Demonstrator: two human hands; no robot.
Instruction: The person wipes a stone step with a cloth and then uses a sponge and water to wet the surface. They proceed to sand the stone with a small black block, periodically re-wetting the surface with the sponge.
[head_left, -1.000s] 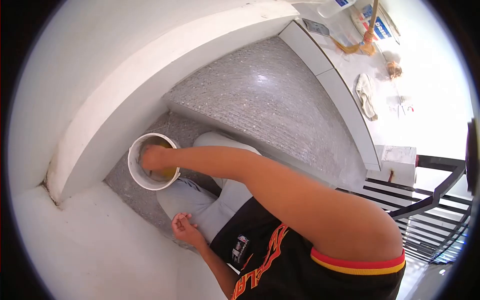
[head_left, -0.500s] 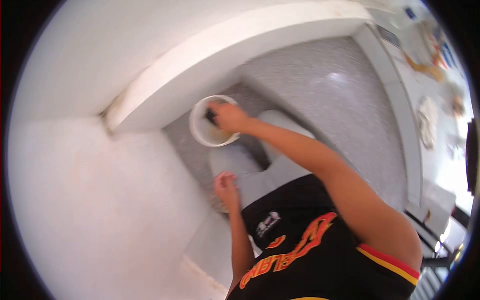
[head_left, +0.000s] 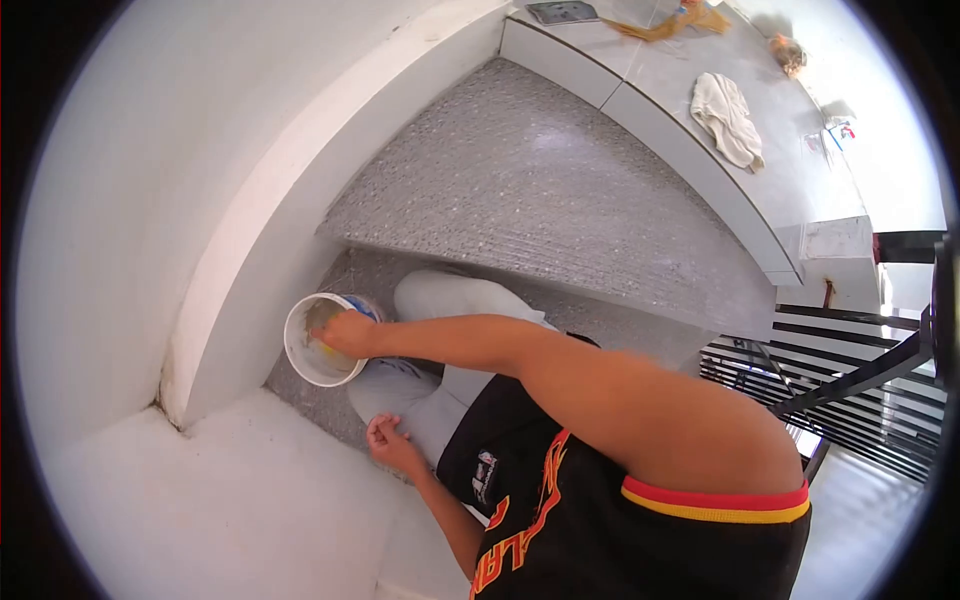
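My right hand (head_left: 347, 333) reaches down into a white plastic bucket (head_left: 296, 350) that stands on the speckled grey step beside my leg. Its fingers are curled inside the bucket, and what they hold is hidden. A bit of yellow shows below the fingers, and murky brownish content lies inside. Blue marking shows on the bucket's outer side. My left hand (head_left: 392, 440) hovers by my grey-trousered knee (head_left: 400, 400), fingers curled in loosely, with nothing visible in them.
A speckled stone step (head_left: 520, 180) rises beyond my legs, up to a tiled landing (head_left: 660, 60). On the landing lie a white cloth (head_left: 727, 120), a straw-coloured broom (head_left: 665, 28) and a dark flat object (head_left: 562, 12). White walls (head_left: 200, 500) border the left; a black railing (head_left: 850, 370) stands right.
My view has swung, bringing more landing and railing in; the bucket now appears lower and further left. The dark thing earlier seen in my right hand is hidden. My left hand remains curled.
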